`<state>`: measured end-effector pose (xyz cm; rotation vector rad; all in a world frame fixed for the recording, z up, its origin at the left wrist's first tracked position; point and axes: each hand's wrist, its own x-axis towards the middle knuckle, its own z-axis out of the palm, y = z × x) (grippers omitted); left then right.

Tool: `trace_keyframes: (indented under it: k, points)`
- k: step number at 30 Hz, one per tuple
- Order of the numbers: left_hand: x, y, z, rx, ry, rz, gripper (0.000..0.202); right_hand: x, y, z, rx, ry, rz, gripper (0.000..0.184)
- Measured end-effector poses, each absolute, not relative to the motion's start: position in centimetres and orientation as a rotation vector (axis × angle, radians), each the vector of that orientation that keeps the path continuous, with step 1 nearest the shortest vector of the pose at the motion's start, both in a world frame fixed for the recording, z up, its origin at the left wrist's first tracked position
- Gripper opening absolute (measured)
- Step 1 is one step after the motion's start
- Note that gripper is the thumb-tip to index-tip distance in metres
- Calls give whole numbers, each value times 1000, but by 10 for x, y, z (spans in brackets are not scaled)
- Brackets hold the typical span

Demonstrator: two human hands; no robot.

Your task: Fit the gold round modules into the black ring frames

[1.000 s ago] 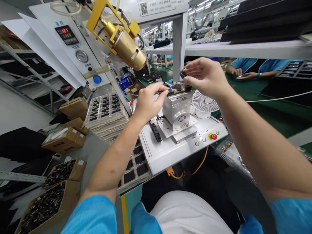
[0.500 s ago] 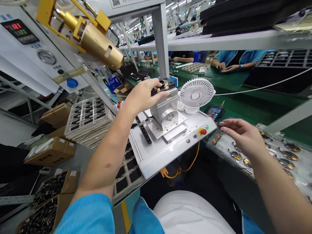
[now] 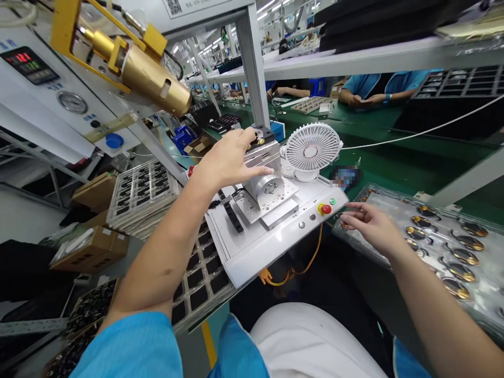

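Note:
My left hand (image 3: 230, 158) is spread open at the far end of the silver metal fixture block (image 3: 262, 181), with its fingertips beside the black clamp piece (image 3: 264, 135) on top. My right hand (image 3: 372, 228) hovers at the corner of a clear plastic tray (image 3: 397, 207) holding several gold-and-black round parts (image 3: 457, 271). Its fingertips reach past the tray edge towards the white machine base (image 3: 268, 252). Whether they pinch something small is too hard to tell.
A white fan (image 3: 311, 149) stands behind the block, and a gold cylinder (image 3: 157, 86) hangs upper left. Stacked black-pocket trays (image 3: 142, 197) and cardboard boxes (image 3: 90, 249) lie left. A co-worker's hands (image 3: 356, 98) work at the green bench beyond.
My left hand has eased off the top of the black clamp piece, its fingers now spread. My right hand has moved left along the tray edge towards the machine base.

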<state>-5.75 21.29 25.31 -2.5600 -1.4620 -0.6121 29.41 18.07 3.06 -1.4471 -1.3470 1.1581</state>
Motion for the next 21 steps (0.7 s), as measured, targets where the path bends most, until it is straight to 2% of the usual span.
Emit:
trace_keyframes:
  k: [4,8,13,17,21]
  points:
    - [-67,197,254,-2572,-1547,-618,87,283,188,25,-1643,-1765,1002,79]
    - [-62,150,231,-2519,-1431,-879,75,274,186,18,-1697,-2056,854,88]
    - [-37,63,138,-2648,-1336,-1335,55,266,181,12,-1779,-2121,718,90]
    - [-11,14,51,-2791,-1879,-1505,39,266,184,16,-1798,-2093,668,88]
    - [6,-9,2,-2858,-2325,-1631,34,270,166,20,-1707,-2028,803,73]
